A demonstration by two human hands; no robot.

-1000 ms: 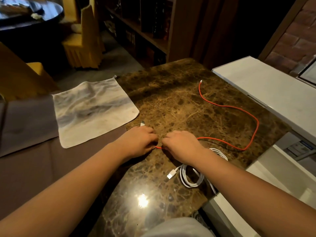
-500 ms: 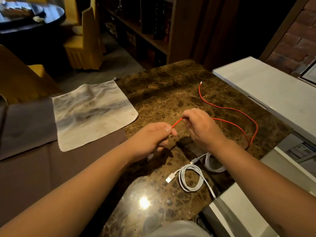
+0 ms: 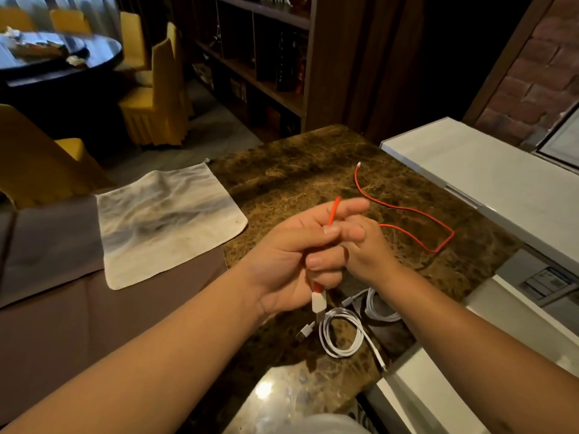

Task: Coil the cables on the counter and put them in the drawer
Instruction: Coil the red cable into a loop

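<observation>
A red cable (image 3: 407, 211) trails in loose bends across the brown marble counter (image 3: 300, 173), its far white tip near the back right. My left hand (image 3: 291, 261) is raised above the counter and grips the cable's near end; the white plug hangs below my palm and a red stretch sticks up past my fingers. My right hand (image 3: 366, 245) is just behind the left and pinches the same cable. Two coiled white cables (image 3: 341, 333) lie on the counter below my hands. An open white drawer (image 3: 532, 311) is at the right, below the counter's edge.
A stained cloth (image 3: 166, 220) lies on the counter's left edge, over a brown cover (image 3: 78, 321). A white worktop (image 3: 488, 180) borders the counter on the right. Yellow chairs, a dark round table and a bookshelf stand beyond.
Both hands have lifted the red cable's near end off the counter. The left hand has turned palm-in with the white plug hanging below it, and the cable's loop has been drawn closer.
</observation>
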